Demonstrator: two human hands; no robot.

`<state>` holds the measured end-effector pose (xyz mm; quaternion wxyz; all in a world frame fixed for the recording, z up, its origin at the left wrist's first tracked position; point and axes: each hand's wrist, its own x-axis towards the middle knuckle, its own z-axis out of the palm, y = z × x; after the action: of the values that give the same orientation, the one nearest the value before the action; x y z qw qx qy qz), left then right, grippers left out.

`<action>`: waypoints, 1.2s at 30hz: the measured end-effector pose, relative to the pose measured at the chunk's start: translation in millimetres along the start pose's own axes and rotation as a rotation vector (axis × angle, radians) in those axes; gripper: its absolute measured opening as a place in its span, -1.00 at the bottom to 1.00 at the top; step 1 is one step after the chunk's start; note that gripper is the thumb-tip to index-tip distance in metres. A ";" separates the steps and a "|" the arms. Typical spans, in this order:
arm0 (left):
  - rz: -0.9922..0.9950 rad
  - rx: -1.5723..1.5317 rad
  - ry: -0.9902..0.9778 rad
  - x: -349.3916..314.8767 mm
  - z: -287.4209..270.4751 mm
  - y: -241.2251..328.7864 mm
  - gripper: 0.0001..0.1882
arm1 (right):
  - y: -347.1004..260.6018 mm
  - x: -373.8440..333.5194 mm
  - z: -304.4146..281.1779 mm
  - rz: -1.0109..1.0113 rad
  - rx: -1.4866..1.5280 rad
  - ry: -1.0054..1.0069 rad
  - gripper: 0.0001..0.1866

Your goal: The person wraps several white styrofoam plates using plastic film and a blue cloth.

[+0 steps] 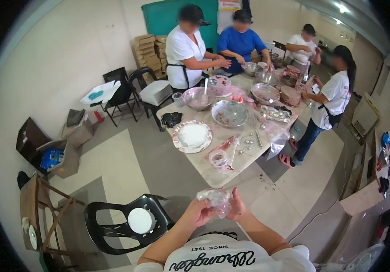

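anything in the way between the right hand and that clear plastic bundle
Nothing visible stands between the right hand and the clear plastic bundle, which the left hand holds close beside it.

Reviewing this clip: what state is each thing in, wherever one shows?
Left hand: closed on clear plastic
Clear plastic: crumpled
Right hand: thumb raised, grip unclear
Spatula: leaning upright in pinkish bowl
Front metal bowl: smeared inside
Pink cake: decorated
Black plastic: crumpled
Cardboard box holding blue package: open
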<state>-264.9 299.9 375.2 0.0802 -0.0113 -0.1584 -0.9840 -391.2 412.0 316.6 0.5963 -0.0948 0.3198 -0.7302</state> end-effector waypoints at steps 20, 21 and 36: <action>0.642 2.003 0.248 67.2 -34.7 -35.6 -0.52 | -76.1 -10.6 -28.7 -0.567 -0.143 0.293 -0.76; 0.640 2.003 0.240 67.5 -34.4 -40.6 -0.52 | -72.3 -7.5 -23.4 -0.572 -0.276 0.260 -0.78; 0.441 0.950 0.065 93.4 -62.7 31.5 -0.30 | -71.9 54.9 25.4 -0.592 -1.474 0.140 -0.25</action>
<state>-351.8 236.3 329.9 0.2865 0.0237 -0.5786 -0.7633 -451.1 358.0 364.7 0.1398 -0.4997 0.7185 -0.4631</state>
